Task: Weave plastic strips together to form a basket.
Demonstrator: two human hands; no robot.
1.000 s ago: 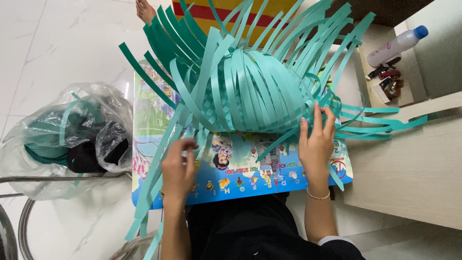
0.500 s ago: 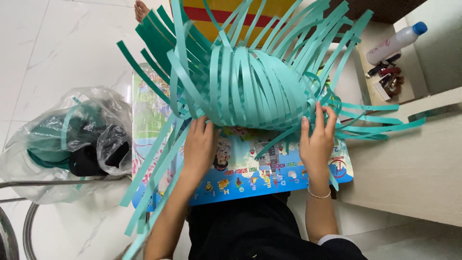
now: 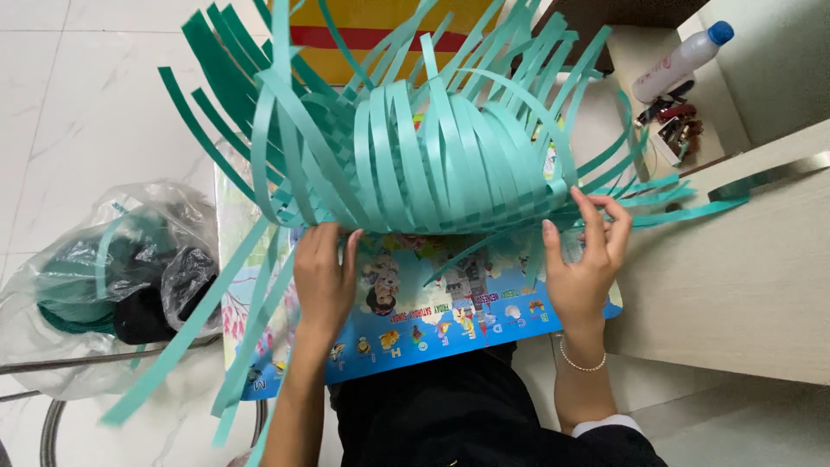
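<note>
Since half a second ago, left hand (image 3: 324,275) has slid a little toward the near-left rim of the woven strip dome (image 3: 432,156); right hand (image 3: 584,259) holds its place at the near-right rim.

Dome: teal plastic strips, interlaced, standing on the colourful printed mat (image 3: 432,316), loose strip ends fanning out on all sides.

Left hand: fingers flat and extended, tips tucked under the dome's rim; probably pressing rather than pinching, view poor there. Right hand: fingers spread and curled lightly against the rim, nothing closed in the palm.

Left of the dome: clear plastic bag (image 3: 104,285) with more teal strip and dark items. Right of the dome: pale ledge (image 3: 735,268); beyond it a white bottle with blue cap (image 3: 679,60).

Risks, as judged:
- Rim only pressed, not clamped; springy strips could slip out and the weave loosen.
- Uneven push from one hand could tip or skew the dome.
- Long loose ends left of the dome could snag the forearm and drag rows apart.
</note>
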